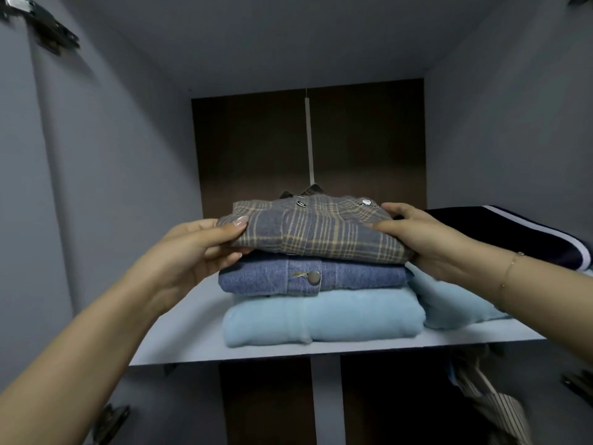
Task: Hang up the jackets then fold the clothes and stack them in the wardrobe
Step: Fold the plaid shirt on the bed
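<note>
Both hands, left [195, 248] and right [426, 239], pinch the folded plaid shirt [314, 229] atop the denim [308, 277] and blue fleece [321, 319] stack near the wardrobe shelf [179, 345] front edge.

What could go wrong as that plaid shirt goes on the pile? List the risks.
1. The plaid shirt sits on the denim shirt while both hands, left hand and right hand, grip its ends; pulling the fingers out may drag its folds open.
2. The pile stands near the front edge of the shelf, so a nudge might tip it off.
3. The right hand could disturb the light blue garment beside the pile.
</note>
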A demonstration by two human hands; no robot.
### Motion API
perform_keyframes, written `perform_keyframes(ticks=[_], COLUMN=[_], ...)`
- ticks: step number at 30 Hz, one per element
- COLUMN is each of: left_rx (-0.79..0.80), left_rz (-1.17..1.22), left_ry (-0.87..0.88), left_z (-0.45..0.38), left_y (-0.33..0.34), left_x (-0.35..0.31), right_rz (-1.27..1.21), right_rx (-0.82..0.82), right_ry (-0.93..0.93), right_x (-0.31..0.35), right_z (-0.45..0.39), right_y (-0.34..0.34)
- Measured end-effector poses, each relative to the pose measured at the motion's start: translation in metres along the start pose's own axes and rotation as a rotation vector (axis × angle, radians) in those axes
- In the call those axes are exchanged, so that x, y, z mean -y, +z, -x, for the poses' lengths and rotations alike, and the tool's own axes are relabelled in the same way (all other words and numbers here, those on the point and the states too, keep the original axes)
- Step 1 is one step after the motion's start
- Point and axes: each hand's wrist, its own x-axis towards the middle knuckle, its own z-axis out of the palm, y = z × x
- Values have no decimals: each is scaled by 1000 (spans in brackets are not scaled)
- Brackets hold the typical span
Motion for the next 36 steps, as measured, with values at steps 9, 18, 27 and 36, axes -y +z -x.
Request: perform_keyframes(ticks=[9, 18, 27, 36], left_rx=[-352, -316, -477, -863], left_rz=[-533, -1422, -1707, -1906], left_ry=[414, 808, 495, -45], left_z=[38, 115, 223, 407], left_y=[-3, 66, 117, 127], left_x=[25, 46, 78, 76], right_rz=[570, 1121, 1147, 834], right_rx=[-106, -69, 75, 530], right_ry=[-431, -849, -1011, -1117], right_x=[-27, -56, -99, -121], right_z=[50, 129, 179, 286], right_y=[-14, -24, -27, 73])
